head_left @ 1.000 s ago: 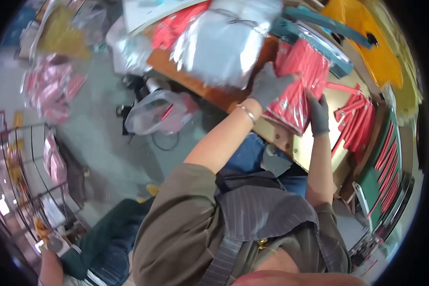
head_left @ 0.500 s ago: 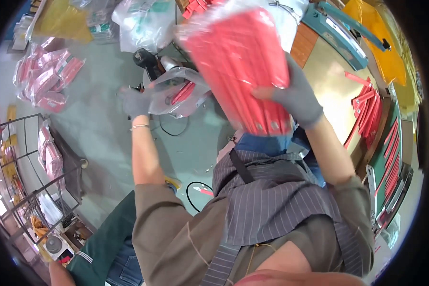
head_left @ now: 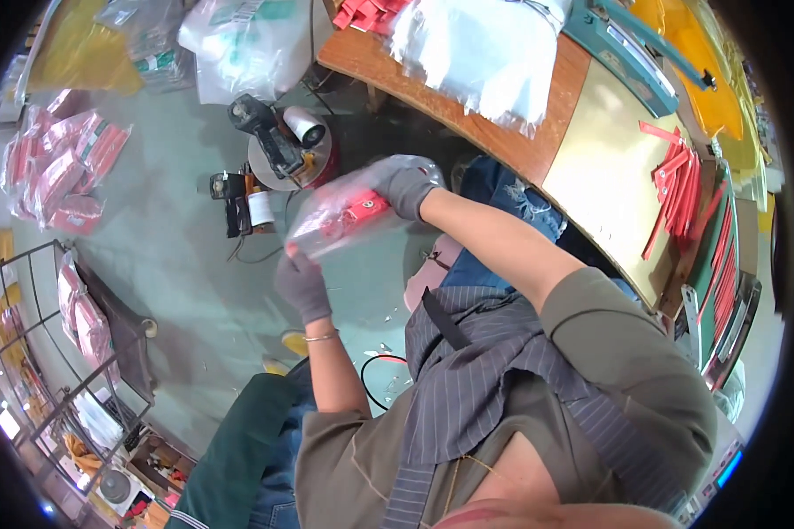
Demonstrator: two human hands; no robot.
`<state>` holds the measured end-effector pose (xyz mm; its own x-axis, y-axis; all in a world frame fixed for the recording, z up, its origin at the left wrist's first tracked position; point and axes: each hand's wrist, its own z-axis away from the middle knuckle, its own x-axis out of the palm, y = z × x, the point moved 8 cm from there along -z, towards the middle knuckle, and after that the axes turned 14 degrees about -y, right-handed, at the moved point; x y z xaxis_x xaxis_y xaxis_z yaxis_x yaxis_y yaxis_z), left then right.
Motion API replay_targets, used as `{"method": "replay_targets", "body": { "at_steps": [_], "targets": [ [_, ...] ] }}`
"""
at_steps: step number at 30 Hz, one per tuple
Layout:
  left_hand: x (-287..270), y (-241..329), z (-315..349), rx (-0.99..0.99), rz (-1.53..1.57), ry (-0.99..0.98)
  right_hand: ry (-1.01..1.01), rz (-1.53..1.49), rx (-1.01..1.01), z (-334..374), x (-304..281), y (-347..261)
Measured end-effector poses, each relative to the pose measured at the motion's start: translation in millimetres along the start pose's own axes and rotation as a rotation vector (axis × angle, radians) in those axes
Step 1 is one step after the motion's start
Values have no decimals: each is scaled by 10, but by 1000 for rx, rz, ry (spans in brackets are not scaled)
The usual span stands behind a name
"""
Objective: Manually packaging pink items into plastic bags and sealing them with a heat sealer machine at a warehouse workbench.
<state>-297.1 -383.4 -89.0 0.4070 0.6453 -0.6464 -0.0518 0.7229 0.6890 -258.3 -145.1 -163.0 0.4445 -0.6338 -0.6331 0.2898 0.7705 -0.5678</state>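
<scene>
A clear plastic bag stretches between my gloved hands in front of me, above the floor. Inside it a red piece with a small round mark shows through the film; the rest of the contents is blurred. My left hand pinches the bag's near left edge, with bare fingertips poking out of the grey glove. At the opposite end my right hand is closed on the bag, its fingers partly hidden by the film.
Two tape-gun-like black devices stand below the bench, one on a round stool. Bagged red bundles lie at left beside a wire rack. On the wooden bench are clear bags, a teal sealer and red strips. A person's green sleeve is close by.
The large bagged bundle of red strips in my right hand has come down from in front of the bench. My hands have drawn together, and both now grip a clear bag with red inside.
</scene>
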Motion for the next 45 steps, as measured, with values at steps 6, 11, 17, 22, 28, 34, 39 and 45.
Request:
{"method": "replay_targets", "body": {
  "at_steps": [6,11,17,22,28,34,39,45],
  "targets": [
    [51,-364,-15,-38,176,-52,76,-27,198,85,64,324],
    [-207,-142,68,64,285,7,-227,548,169,237,-567,-2],
    [23,-655,-657,52,227,-236,-56,-119,-397,605,-1198,-673],
    [197,-1086,-1128,-184,353,-311,323,42,-302,1741,-1413,-626],
    [258,-864,-1612,-334,554,-239,811,-445,123,3659,-861,747],
    [385,1173,-607,350,-62,-41,1481,-17,1261,5823,-205,1884],
    [1533,2533,514,876,-42,-460,1171,-273,1270,5760,-55,2293],
    [2786,3264,2324,1138,-59,-1045,1001,-548,1076,5675,175,2302]
  ]
}}
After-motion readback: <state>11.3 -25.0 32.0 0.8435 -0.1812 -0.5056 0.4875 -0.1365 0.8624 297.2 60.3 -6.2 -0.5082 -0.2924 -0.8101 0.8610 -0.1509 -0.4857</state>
